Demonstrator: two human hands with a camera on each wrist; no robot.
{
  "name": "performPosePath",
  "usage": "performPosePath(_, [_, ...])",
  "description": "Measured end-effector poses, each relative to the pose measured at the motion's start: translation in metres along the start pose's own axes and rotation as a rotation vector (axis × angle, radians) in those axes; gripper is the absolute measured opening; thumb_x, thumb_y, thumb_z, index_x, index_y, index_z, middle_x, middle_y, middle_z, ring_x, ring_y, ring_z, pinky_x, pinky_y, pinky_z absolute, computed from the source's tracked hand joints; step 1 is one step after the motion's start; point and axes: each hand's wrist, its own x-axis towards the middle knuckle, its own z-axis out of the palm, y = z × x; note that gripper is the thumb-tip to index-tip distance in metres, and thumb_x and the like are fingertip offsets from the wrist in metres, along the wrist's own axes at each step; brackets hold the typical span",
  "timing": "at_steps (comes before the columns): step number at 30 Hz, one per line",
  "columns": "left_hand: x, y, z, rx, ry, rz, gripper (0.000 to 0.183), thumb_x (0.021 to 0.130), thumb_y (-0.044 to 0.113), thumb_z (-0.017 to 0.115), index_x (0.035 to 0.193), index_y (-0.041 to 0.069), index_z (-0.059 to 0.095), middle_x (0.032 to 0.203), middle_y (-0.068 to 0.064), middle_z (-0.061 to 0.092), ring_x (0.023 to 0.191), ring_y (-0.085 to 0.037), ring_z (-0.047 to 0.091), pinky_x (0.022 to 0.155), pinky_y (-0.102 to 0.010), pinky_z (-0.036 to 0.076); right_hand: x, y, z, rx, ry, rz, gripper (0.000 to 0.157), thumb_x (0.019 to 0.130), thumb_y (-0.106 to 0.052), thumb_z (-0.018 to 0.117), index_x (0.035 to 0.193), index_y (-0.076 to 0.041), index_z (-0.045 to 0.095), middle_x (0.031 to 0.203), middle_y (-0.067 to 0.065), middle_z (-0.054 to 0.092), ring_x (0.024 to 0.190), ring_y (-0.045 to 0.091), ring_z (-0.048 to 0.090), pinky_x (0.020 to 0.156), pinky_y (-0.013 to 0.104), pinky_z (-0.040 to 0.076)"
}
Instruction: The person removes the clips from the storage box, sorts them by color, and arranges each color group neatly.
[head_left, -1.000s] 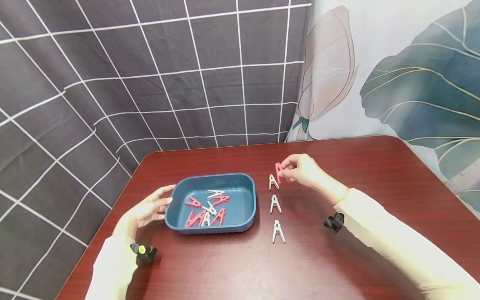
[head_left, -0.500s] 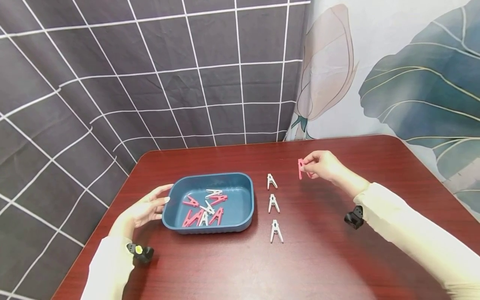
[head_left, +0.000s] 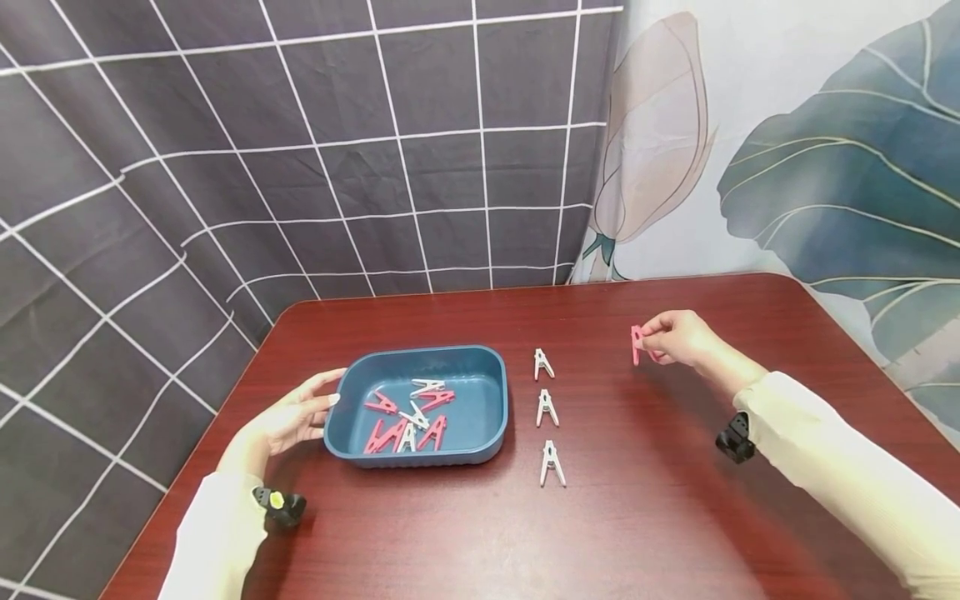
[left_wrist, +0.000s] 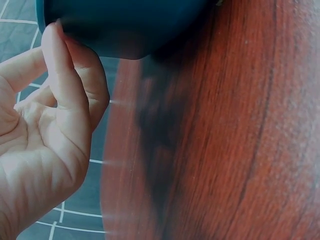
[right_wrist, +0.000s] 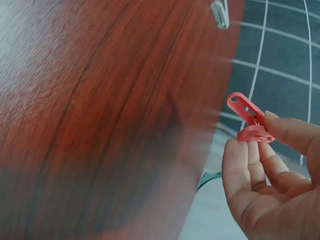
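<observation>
Loosely uncurled, the left hand point(head_left: 291, 418) touches the left end of the blue bin point(head_left: 450, 459) — right of it, past three white clothespins point(head_left: 546, 399), the right hand point(head_left: 681, 337) pinches a pink clothespin point(head_left: 637, 337).

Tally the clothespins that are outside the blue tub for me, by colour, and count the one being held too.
White clothespins: 3, in a row on the table beside the blue tub
Pink clothespin: 1, pinched in the right hand
Total: 4
</observation>
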Motion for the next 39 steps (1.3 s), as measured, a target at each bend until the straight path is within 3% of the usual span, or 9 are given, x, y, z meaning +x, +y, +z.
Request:
performPosePath(10, [-0.003, -0.001, 0.003, 0.007, 0.033, -0.016, 0.052, 0.1, 0.017, 0.047, 0.147, 0.026, 0.026, 0.112, 0.006, 0.064, 0.098, -0.016, 0.066, 0.084, -0.035, 0.054, 0.005, 0.027, -0.008, 0.072, -0.089, 0.054, 0.035, 0.09, -0.007, 0.061, 0.111, 0.018, 0.052, 0.078, -0.001, 0.063, 0.068, 0.007, 0.059, 0.065, 0.025, 0.055])
performPosePath(18, [0.0, -0.002, 0.002, 0.005, 0.002, 0.02, 0.051, 0.101, 0.016, 0.045, 0.147, 0.023, 0.025, 0.115, 0.004, 0.062, 0.099, -0.017, 0.066, 0.084, -0.036, 0.054, 0.008, 0.049, -0.014, 0.133, -0.132, 0.11, 0.038, 0.093, -0.009, 0.059, 0.116, 0.019, 0.049, 0.077, -0.005, 0.062, 0.067, 0.004, 0.057, 0.065, 0.023, 0.054])
performPosePath(21, [-0.001, -0.003, 0.002, -0.008, 0.013, 0.004, 0.05, 0.101, 0.016, 0.046, 0.146, 0.025, 0.026, 0.113, 0.004, 0.064, 0.099, -0.017, 0.066, 0.083, -0.035, 0.054, 0.01, 0.054, -0.016, 0.134, -0.137, 0.115, 0.039, 0.093, -0.008, 0.058, 0.117, 0.021, 0.047, 0.077, -0.006, 0.062, 0.067, 0.004, 0.057, 0.065, 0.023, 0.055])
performPosePath(28, [0.0, -0.002, 0.001, -0.026, -0.014, 0.023, 0.048, 0.102, 0.013, 0.043, 0.146, 0.027, 0.027, 0.114, 0.007, 0.063, 0.098, -0.014, 0.066, 0.083, -0.034, 0.054, 0.012, 0.056, -0.019, 0.14, -0.152, 0.123, 0.042, 0.095, -0.007, 0.054, 0.121, 0.024, 0.042, 0.078, -0.009, 0.063, 0.067, 0.004, 0.058, 0.065, 0.023, 0.055])
performPosePath(39, [0.001, -0.002, 0.001, -0.036, -0.002, 0.005, 0.049, 0.101, 0.014, 0.044, 0.145, 0.028, 0.028, 0.112, 0.007, 0.064, 0.099, -0.015, 0.066, 0.082, -0.034, 0.054, 0.016, 0.055, -0.019, 0.082, -0.127, 0.139, 0.036, 0.092, -0.002, 0.054, 0.115, 0.024, 0.046, 0.073, -0.005, 0.06, 0.065, 0.004, 0.057, 0.063, 0.023, 0.055])
